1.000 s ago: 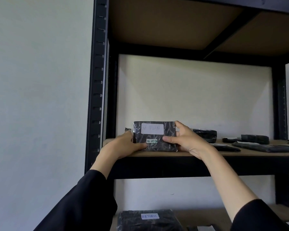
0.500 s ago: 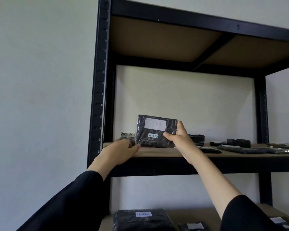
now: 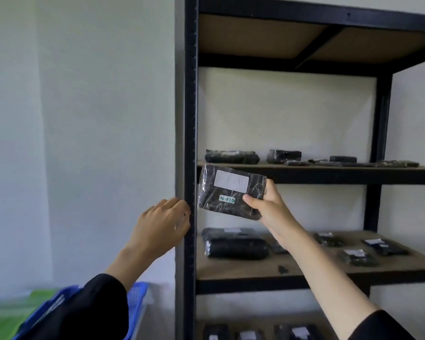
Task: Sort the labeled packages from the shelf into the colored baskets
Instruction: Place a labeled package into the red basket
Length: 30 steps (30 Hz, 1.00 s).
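Holding black package (image 3: pixel 232 191) clear of shelf (image 3: pixel 304 167), right hand (image 3: pixel 268 208) is pinching its right edge; left hand (image 3: pixel 163 224), fingers loose, is resting empty beside the upright (image 3: pixel 191 119). Advisable: reading the blurred label before choosing blue basket (image 3: pixel 135 300).

The black wrapped package (image 3: pixel 231 192), pinched at its 3 o'clock edge by the right hand (image 3: pixel 270 207), carries two labels. The large white label (image 3: pixel 231 181) near its 12 o'clock edge bears writing too faint to read, while the small teal sticker (image 3: pixel 227 199) towards its 6 o'clock edge shows dark digits reading roughly "06-07-2", the last character uncertain. White labels on the packages on the lower shelf boards (image 3: pixel 353 253) are too small and blurred for any text to be made out.
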Each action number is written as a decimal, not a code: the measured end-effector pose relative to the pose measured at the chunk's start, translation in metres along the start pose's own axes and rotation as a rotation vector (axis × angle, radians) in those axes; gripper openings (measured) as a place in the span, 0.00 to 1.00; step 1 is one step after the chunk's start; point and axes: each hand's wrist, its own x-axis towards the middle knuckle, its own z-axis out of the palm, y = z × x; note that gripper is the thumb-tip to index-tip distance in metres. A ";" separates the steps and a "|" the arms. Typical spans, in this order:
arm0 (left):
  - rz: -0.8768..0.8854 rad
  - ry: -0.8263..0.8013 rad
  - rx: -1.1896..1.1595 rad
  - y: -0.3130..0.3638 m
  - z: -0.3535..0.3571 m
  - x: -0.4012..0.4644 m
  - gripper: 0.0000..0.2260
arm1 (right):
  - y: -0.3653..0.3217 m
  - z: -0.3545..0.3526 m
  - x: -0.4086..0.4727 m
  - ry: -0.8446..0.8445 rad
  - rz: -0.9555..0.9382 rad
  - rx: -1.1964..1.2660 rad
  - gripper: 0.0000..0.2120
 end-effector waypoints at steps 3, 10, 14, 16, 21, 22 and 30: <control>-0.023 -0.082 0.043 -0.016 -0.012 -0.063 0.18 | 0.018 0.031 -0.046 -0.027 0.117 0.017 0.14; -0.310 -0.230 0.114 -0.096 -0.027 -0.199 0.02 | 0.078 0.121 -0.117 -0.176 0.227 0.046 0.30; -0.454 -0.328 0.144 -0.146 -0.035 -0.269 0.06 | 0.117 0.173 -0.147 -0.302 0.305 0.014 0.28; -0.522 -0.357 0.134 -0.173 -0.039 -0.301 0.06 | 0.140 0.201 -0.160 -0.340 0.367 -0.004 0.26; -0.687 -0.503 0.174 -0.231 -0.046 -0.379 0.09 | 0.202 0.278 -0.201 -0.384 0.535 -0.057 0.24; -0.704 -0.535 0.168 -0.242 -0.047 -0.394 0.10 | 0.212 0.293 -0.210 -0.383 0.560 -0.081 0.24; -0.432 -0.651 0.051 -0.311 -0.041 -0.493 0.25 | 0.271 0.388 -0.262 -0.282 0.674 -0.411 0.23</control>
